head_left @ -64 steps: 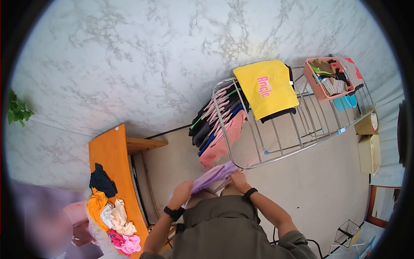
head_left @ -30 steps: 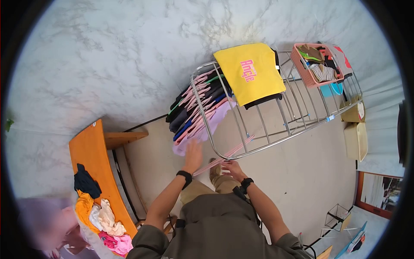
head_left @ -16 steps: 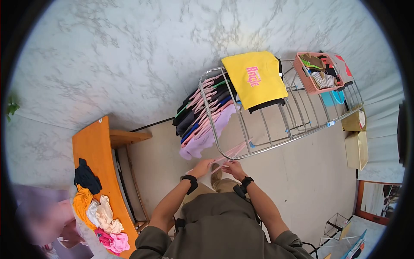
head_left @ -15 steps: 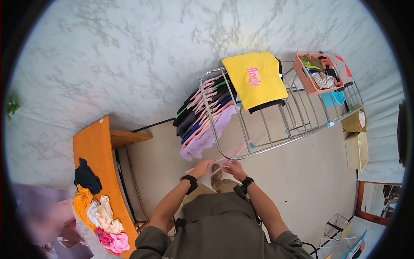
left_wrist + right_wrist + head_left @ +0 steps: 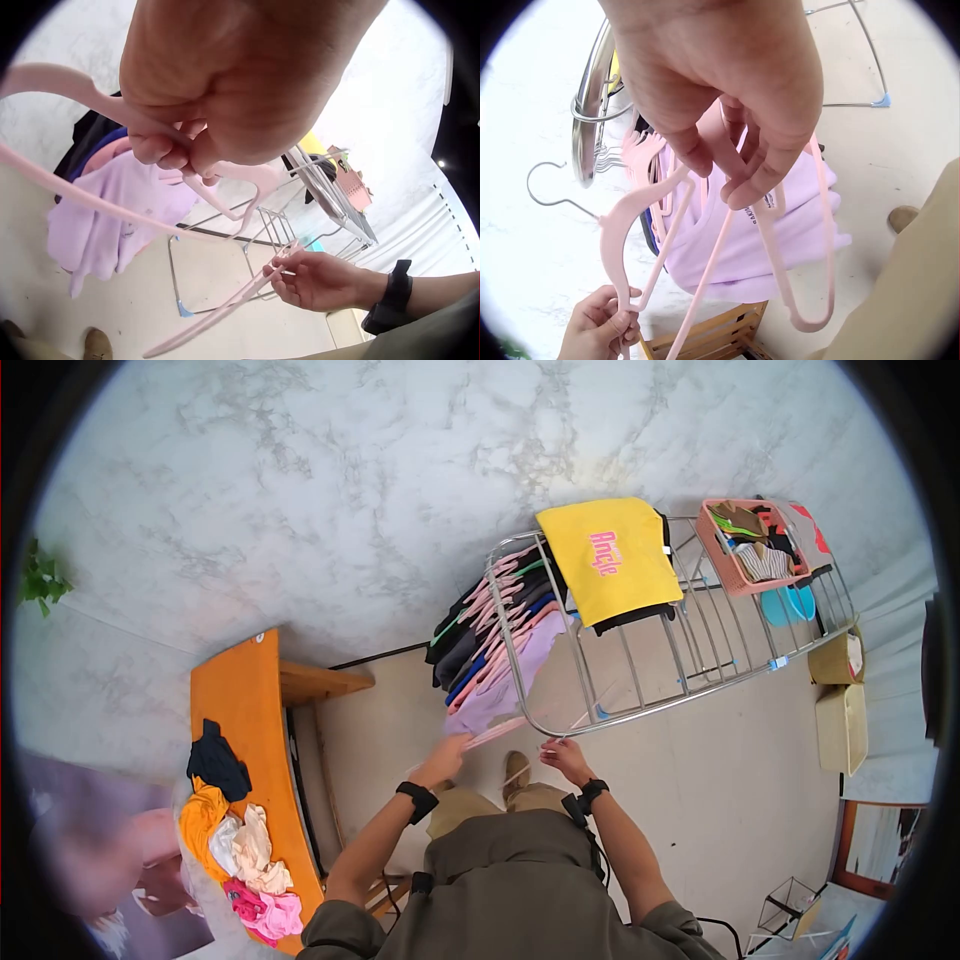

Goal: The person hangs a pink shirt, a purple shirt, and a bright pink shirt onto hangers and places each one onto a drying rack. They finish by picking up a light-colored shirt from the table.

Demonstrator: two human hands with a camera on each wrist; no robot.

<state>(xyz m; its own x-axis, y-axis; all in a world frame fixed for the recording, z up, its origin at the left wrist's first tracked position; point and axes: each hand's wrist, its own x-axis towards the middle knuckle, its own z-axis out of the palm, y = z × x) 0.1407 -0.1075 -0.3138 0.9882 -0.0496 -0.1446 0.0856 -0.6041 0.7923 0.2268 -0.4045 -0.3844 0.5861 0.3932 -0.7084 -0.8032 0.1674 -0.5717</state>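
My left hand (image 5: pixel 440 762) (image 5: pixel 232 75) (image 5: pixel 600 330) grips a pink hanger (image 5: pixel 60 82) (image 5: pixel 615 240) by one arm; its metal hook shows in the right wrist view. Opposite it, my right hand (image 5: pixel 568 758) (image 5: pixel 319 281) (image 5: pixel 720 75) pinches another pink hanger (image 5: pixel 202 322) (image 5: pixel 780 277) between thumb and fingers. Beyond the hands, a lilac garment (image 5: pixel 485 705) (image 5: pixel 112 217) (image 5: pixel 742 247) hangs at the near end of a row of clothes on the metal rack (image 5: pixel 625 715).
A folded yellow shirt (image 5: pixel 615 570) and a pink basket of clothes (image 5: pixel 735 565) lie on the rack. At the left, loose clothes (image 5: pixel 220 760) lie on an orange wooden table (image 5: pixel 240 680). Tan bins (image 5: pixel 842 730) stand at the right.
The lilac garment has gone from my hands to the hanging row. My left hand let it go and took hold of a hanger. Lately the hands have moved farther apart.
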